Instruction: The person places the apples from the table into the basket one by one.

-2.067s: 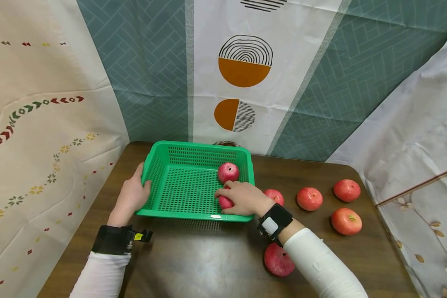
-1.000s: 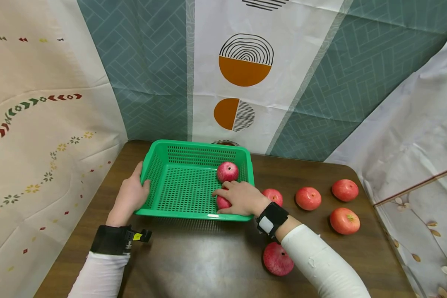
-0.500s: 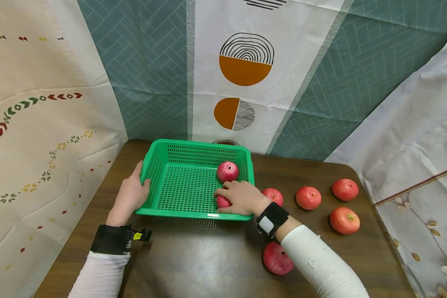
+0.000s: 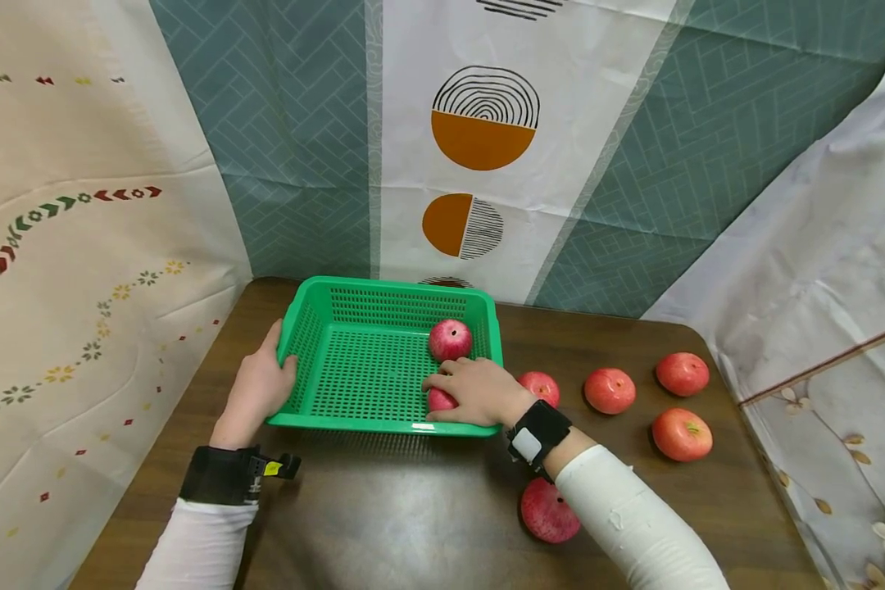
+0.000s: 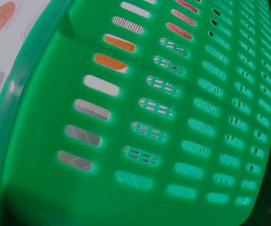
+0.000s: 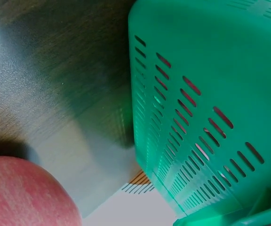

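A green slotted plastic basket (image 4: 383,427) stands on the dark wooden table. My left hand (image 4: 260,381) grips its left rim, the thumb over the inner side. Inside the basket, at its right end, my right hand (image 4: 479,393) holds a red apple (image 4: 441,400), mostly hidden under the fingers. Just behind that hand lies another pink-red apple (image 4: 451,339), resting on the basket floor. Close up, the left wrist view is filled by the basket's slotted wall (image 5: 46,122). The right wrist view takes in the basket's wall (image 6: 196,42), with red showing through its slots; neither wrist view shows a hand.
Right of the basket, several apples lie on the table (image 4: 383,516): one close to its wall (image 4: 497,328), partly behind the wrist, others farther right, such as a stemmed apple (image 4: 682,435). A dark pink apple (image 4: 549,510) sits beside the right forearm. Patterned cloth (image 4: 302,164) hangs behind.
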The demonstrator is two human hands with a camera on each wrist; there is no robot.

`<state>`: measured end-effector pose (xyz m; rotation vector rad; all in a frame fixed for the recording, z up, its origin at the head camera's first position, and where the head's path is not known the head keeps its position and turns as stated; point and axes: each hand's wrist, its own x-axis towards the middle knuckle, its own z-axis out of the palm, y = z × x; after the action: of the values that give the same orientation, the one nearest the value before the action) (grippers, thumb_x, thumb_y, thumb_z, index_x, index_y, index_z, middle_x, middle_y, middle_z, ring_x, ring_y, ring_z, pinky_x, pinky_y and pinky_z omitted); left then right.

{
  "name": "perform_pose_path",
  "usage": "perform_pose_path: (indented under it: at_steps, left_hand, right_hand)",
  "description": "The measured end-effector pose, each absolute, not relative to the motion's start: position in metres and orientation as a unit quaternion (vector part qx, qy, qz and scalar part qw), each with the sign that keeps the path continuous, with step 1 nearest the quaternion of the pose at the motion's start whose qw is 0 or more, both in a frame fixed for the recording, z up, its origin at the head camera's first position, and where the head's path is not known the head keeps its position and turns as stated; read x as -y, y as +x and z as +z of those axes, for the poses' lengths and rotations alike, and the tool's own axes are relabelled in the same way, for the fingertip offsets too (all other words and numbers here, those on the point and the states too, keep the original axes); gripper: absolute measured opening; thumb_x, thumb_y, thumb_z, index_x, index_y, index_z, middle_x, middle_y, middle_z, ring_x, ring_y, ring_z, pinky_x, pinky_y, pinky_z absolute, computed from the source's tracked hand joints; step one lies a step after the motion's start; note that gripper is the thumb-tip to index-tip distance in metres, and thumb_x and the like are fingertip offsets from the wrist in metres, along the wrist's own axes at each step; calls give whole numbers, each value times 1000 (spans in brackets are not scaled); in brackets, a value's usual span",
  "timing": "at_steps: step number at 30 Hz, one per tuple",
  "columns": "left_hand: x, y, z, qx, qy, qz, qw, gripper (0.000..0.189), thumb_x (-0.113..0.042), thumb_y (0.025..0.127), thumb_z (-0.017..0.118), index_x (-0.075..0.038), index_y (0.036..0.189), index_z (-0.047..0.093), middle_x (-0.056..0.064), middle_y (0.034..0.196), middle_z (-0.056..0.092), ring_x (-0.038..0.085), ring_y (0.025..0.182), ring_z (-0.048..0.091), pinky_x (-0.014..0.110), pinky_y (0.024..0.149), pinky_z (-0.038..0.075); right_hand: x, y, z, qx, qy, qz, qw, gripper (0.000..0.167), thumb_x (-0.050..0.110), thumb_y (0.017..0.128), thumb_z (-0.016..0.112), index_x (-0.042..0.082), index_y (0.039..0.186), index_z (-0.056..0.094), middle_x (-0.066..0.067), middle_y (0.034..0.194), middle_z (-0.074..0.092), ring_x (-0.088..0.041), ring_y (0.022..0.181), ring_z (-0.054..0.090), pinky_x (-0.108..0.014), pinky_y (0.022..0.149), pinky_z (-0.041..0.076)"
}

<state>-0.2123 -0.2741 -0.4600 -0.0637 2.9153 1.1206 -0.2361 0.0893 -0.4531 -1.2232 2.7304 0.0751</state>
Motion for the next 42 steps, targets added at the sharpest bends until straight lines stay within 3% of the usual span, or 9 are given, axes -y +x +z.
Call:
perform_pose_path:
  at_steps: [15,31,42]
  left_hand:
    - [272,-211,-458,-930,-24,366,11,72,-15,111,48,0,170,11,42,116,61,33,68,64,41,58,48]
    - [275,-213,-461,-928,-29,370,14,76,-23,109,52,-1,170,12,40,121,61,35,74,66,40,57,49]
    - [277,-213,-463,-930,-28,366,13,75,-15,106,52,-1,170,15,42,130,58,43,87,66,51,68,53]
  right_hand:
    - [-92,-234,-451,-910,-409,-18,72,68,69,101,54,36,161,51,-3,152,56,-19,134,54,-43,101,52]
    - [-96,-234,-449,-909,-410,-64,38,58,62,106,55,35,157,57,-3,160,48,-21,148,40,-49,114,44]
    - [-97,-232,-449,-907,-414,-66,33,56,60,106,56,33,156,58,-4,160,48,-22,147,41,-49,114,43]
